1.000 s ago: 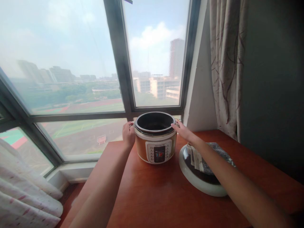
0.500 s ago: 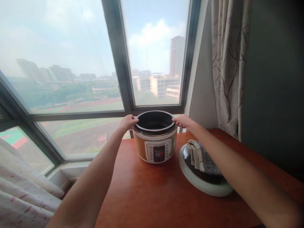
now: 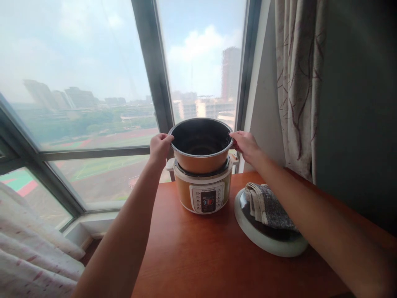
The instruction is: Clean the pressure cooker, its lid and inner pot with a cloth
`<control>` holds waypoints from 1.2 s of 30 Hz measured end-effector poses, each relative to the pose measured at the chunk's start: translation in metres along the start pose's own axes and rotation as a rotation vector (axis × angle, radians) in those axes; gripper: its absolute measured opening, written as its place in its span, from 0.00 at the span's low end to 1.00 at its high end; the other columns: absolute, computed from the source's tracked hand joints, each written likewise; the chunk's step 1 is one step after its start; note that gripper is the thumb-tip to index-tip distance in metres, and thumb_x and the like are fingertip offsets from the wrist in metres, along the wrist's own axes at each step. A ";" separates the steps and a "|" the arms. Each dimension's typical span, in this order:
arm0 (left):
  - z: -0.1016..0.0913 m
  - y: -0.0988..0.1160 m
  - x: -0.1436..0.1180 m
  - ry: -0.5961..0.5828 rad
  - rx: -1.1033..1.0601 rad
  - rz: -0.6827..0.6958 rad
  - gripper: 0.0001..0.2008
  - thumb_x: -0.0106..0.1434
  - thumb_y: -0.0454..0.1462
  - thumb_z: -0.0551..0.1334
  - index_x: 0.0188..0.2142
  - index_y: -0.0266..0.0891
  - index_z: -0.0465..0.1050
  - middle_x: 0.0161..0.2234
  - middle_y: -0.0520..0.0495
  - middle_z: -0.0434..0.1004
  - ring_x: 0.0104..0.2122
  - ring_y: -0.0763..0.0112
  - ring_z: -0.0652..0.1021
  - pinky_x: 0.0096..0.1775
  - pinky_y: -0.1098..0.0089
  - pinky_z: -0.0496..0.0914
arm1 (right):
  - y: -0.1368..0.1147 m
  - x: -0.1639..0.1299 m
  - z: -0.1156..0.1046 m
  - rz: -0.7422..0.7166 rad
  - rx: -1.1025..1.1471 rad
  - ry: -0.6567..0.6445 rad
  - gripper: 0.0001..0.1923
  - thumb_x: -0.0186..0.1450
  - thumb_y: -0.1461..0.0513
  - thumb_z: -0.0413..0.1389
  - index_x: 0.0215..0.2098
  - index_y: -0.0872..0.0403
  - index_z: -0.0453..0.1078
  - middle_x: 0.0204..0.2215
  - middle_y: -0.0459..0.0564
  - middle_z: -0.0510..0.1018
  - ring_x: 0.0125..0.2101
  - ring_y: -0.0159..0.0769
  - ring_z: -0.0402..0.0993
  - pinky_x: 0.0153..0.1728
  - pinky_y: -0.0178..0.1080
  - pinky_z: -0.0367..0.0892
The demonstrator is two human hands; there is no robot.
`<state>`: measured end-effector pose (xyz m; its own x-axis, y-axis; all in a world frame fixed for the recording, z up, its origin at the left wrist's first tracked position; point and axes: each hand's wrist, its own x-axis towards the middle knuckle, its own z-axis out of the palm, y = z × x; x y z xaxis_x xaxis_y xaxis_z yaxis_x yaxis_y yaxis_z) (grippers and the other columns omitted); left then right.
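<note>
Holding the pot (image 3: 201, 145) by its rim, both hands sit at opposite sides of it, with the pot raised partway out of the cooker (image 3: 203, 191), its lower part close above the cooker's opening. The cooker stands on the table (image 3: 198, 256) before the window (image 3: 93, 82).

Handling, as judged: the pot looks like a rigid metal vessel, dark inside and copper-toned outside, with smooth walls that would slip under a loose grip. It appears empty, so likely of moderate weight. It has no handles in view; the rolled rim is the sound place to take hold, at two opposite points so it stays level.

Left hand (image 3: 159, 145): fingers curled closed over the left rim, thumb side toward the pot, gripping it.

Right hand (image 3: 246, 145): fingers bent round the right rim, thumb near the edge, gripping likewise. How far the fingertips reach inside cannot be told.

Beside the cooker, to the right and apart from it, a lid (image 3: 269, 244) lies on the table with a folded cloth (image 3: 268, 205) resting in it.
</note>
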<state>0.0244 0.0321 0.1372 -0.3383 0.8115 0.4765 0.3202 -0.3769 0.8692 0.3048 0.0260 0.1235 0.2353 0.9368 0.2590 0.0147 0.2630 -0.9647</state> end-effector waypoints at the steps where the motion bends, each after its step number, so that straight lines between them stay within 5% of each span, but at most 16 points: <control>1: -0.002 0.007 -0.004 0.035 -0.054 0.015 0.09 0.48 0.42 0.61 0.26 0.39 0.67 0.20 0.57 0.61 0.21 0.77 0.61 0.25 0.73 0.56 | -0.008 -0.005 -0.001 -0.038 0.025 -0.004 0.10 0.60 0.58 0.62 0.27 0.54 0.68 0.19 0.40 0.69 0.19 0.25 0.62 0.20 0.29 0.59; 6: -0.022 0.039 -0.045 0.148 -0.434 0.075 0.11 0.44 0.40 0.66 0.25 0.38 0.67 0.20 0.57 0.63 0.21 0.77 0.65 0.25 0.75 0.60 | -0.036 -0.049 -0.010 -0.189 0.136 -0.025 0.13 0.56 0.55 0.64 0.27 0.54 0.69 0.18 0.39 0.66 0.19 0.24 0.59 0.18 0.28 0.55; 11: -0.050 0.052 -0.116 0.194 -0.498 -0.040 0.14 0.45 0.41 0.69 0.29 0.38 0.69 0.22 0.55 0.70 0.21 0.76 0.69 0.24 0.75 0.63 | -0.035 -0.109 -0.022 -0.124 0.138 -0.085 0.16 0.56 0.51 0.65 0.29 0.54 0.68 0.19 0.39 0.64 0.19 0.25 0.57 0.19 0.29 0.52; 16: -0.078 0.043 -0.194 0.234 -0.435 -0.192 0.14 0.48 0.42 0.71 0.31 0.41 0.70 0.25 0.55 0.73 0.21 0.75 0.70 0.23 0.74 0.65 | -0.008 -0.172 -0.037 -0.002 0.029 -0.137 0.21 0.58 0.45 0.62 0.32 0.53 0.68 0.23 0.43 0.68 0.22 0.29 0.60 0.22 0.32 0.57; 23: -0.108 0.008 -0.277 0.319 -0.354 -0.378 0.23 0.40 0.48 0.77 0.30 0.42 0.71 0.24 0.55 0.73 0.20 0.74 0.69 0.19 0.76 0.65 | 0.040 -0.246 -0.058 -0.002 -0.094 -0.179 0.17 0.64 0.48 0.59 0.29 0.52 0.66 0.23 0.43 0.64 0.25 0.32 0.61 0.26 0.34 0.60; 29: -0.114 -0.013 -0.311 0.208 -0.354 -0.502 0.24 0.40 0.51 0.78 0.28 0.41 0.71 0.25 0.53 0.74 0.24 0.70 0.72 0.24 0.74 0.69 | 0.072 -0.272 -0.065 0.059 -0.088 -0.219 0.19 0.65 0.48 0.58 0.27 0.52 0.64 0.23 0.42 0.61 0.25 0.31 0.58 0.26 0.34 0.57; 36: -0.103 -0.033 -0.319 0.140 -0.400 -0.574 0.25 0.40 0.52 0.78 0.27 0.40 0.70 0.23 0.53 0.72 0.24 0.71 0.71 0.25 0.73 0.67 | 0.094 -0.276 -0.072 0.137 -0.109 -0.200 0.22 0.62 0.45 0.58 0.24 0.52 0.61 0.21 0.41 0.59 0.24 0.31 0.56 0.25 0.34 0.55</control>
<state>0.0305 -0.2605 -0.0295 -0.4749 0.8762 -0.0816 -0.2829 -0.0642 0.9570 0.3110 -0.2241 -0.0425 0.0457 0.9917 0.1200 0.1032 0.1148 -0.9880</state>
